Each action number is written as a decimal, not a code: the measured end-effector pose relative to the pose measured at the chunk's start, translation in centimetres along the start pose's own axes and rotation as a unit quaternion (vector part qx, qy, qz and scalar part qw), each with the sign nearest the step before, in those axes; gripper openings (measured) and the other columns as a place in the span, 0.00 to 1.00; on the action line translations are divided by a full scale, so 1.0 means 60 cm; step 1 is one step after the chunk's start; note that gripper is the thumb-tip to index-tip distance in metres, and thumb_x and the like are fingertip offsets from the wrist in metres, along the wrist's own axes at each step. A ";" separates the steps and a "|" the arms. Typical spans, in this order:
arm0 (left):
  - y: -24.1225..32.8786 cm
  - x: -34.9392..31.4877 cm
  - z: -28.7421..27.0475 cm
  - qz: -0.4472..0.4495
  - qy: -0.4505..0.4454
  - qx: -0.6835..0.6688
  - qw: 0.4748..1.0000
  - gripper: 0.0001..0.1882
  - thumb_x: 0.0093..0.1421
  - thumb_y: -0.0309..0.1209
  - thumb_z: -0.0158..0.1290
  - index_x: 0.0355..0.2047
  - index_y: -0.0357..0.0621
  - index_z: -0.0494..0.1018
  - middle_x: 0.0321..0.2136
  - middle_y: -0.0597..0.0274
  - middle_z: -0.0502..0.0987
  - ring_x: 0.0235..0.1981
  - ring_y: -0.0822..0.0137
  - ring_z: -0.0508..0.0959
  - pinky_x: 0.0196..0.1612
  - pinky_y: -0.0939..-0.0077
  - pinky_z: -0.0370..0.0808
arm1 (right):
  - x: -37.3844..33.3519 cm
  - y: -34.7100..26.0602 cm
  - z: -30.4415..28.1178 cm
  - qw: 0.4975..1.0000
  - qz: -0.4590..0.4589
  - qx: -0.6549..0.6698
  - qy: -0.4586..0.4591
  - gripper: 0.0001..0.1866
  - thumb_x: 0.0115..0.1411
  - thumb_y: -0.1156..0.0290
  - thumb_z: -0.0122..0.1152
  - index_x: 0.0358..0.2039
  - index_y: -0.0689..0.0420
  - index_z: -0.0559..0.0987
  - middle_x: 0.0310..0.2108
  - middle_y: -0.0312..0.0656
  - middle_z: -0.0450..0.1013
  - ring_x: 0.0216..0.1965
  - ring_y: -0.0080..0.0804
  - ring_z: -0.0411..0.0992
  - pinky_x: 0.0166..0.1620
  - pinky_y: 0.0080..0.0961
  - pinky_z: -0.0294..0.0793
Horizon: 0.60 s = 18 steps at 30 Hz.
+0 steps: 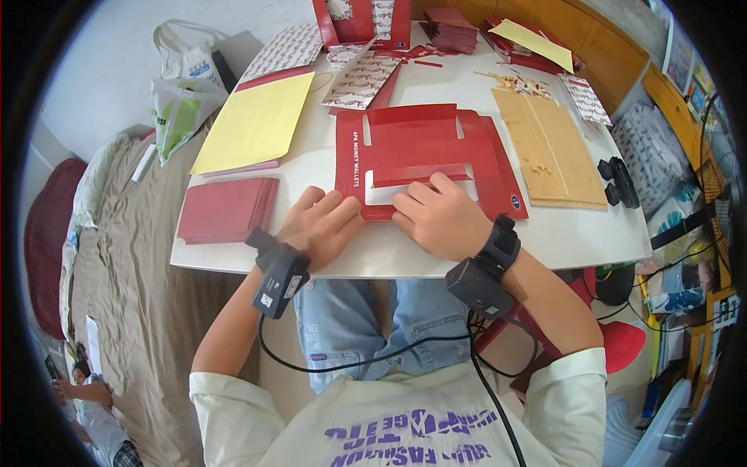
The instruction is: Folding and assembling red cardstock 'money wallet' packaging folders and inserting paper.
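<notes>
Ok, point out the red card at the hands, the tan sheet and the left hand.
Red card [420, 148]: head view, middle panel.
Tan sheet [548, 145]: head view, middle.
Left hand [320, 224]: head view, its back.

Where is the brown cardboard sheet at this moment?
In the head view, the brown cardboard sheet lies on the right side of the white table, between the wide red card and a black object.

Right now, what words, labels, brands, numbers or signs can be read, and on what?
No wording copied; print locations only:
Red card: white capitals along the left side, legible; round blue emblem lower right, too small.
Cream shirt: purple lettering, partly creased.
Left wrist device, right wrist device: labels too small.
Tote bag, plastic bag: print too small.
Rear red card: blue emblem, too small.
</notes>
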State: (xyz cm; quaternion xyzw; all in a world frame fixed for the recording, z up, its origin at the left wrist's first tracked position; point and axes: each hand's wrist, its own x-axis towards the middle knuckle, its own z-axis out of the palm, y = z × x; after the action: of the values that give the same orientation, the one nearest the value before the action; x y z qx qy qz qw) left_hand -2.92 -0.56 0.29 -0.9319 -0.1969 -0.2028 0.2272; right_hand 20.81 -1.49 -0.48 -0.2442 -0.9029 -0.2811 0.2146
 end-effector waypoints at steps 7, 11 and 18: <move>0.018 0.031 0.007 -0.010 0.008 -0.006 1.000 0.05 0.47 0.27 0.55 0.26 0.43 0.71 0.27 0.66 0.69 0.29 0.69 0.71 0.36 0.72 0.66 | 0.001 -0.005 0.011 0.999 0.030 0.038 0.004 0.05 0.51 0.66 0.58 0.22 0.51 0.77 0.27 0.33 0.69 0.32 0.28 0.69 0.34 0.28 0.65; 0.019 0.025 0.004 -0.013 -0.010 -0.010 1.000 0.06 0.47 0.27 0.54 0.26 0.43 0.70 0.26 0.66 0.68 0.30 0.69 0.72 0.36 0.71 0.66 | -0.013 0.008 -0.001 0.998 0.036 0.052 0.003 0.05 0.50 0.66 0.58 0.22 0.52 0.77 0.27 0.33 0.69 0.33 0.28 0.69 0.36 0.28 0.67; 0.024 0.037 0.009 -0.020 0.006 0.028 0.999 0.05 0.48 0.29 0.54 0.27 0.45 0.71 0.27 0.66 0.68 0.30 0.70 0.71 0.36 0.71 0.65 | -0.040 0.021 -0.022 0.999 0.009 -0.041 -0.013 0.04 0.47 0.68 0.59 0.22 0.53 0.76 0.29 0.33 0.67 0.34 0.28 0.68 0.42 0.31 0.70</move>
State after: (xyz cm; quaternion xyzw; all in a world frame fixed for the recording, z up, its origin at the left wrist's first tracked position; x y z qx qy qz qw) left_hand -0.24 -0.87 0.36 -0.9198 -0.2198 -0.2073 0.2504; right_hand 23.70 -2.16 -0.24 -0.2642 -0.8911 -0.3129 0.1953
